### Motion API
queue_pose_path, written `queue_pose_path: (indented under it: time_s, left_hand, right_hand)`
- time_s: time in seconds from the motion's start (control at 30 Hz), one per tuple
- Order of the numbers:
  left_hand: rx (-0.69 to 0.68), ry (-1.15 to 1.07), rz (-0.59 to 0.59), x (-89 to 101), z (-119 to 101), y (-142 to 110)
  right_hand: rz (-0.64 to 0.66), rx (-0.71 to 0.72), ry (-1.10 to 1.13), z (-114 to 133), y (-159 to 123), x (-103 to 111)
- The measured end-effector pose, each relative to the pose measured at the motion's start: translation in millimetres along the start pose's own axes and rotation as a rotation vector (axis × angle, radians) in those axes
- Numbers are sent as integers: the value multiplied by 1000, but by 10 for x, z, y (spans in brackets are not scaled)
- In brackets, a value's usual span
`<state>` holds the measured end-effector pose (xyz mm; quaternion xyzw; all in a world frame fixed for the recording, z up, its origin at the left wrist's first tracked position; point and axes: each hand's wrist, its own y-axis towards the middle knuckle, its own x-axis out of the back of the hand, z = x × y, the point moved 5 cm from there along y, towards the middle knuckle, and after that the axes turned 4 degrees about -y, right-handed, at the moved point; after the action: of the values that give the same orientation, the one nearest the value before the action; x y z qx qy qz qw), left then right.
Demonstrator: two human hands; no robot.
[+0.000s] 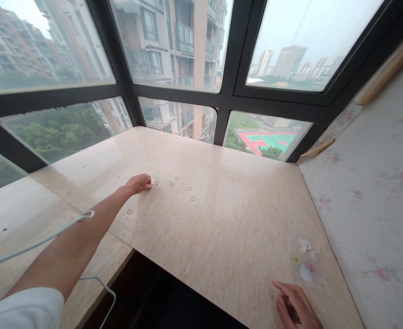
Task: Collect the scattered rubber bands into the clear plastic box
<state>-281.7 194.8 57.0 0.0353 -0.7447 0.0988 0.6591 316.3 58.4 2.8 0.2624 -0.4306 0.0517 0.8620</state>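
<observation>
My left hand (pixel 140 183) reaches far out over the stone-patterned ledge (pixel 222 219), its fingers closed together against the surface. Whatever they pinch, if anything, is too small or hidden to make out. Just right of it lie several small thin rings, among them a ring (pixel 156 183), a ring (pixel 177 178) and a ring (pixel 192 198). Closer to me, beneath my left forearm's right side, is another ring (pixel 130 211). My right hand (pixel 295 305) rests low at the right edge of the ledge, half curled with the index finger stretched and the thumb apart. No object shows in it.
A clear plastic bag (pixel 306 262) with small white, yellow and pink pieces lies beside the floral wall (pixel 368 196). White cables (pixel 37 246) cross the left side. Dark window frames (pixel 184 98) border the ledge at the back. A dark gap opens below its front edge.
</observation>
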Motion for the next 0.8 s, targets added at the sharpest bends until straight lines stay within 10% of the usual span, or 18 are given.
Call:
queue_pose_path:
  time_s: [0.3,0.8]
  left_hand:
    - [-135,-266,-129,170,-607,-110]
    - [-836,-839,-1,-19,-4100,-928]
  right_hand:
    - [-42,-51,-23,67,14,6]
    - [-16,-181,202,226,89,40]
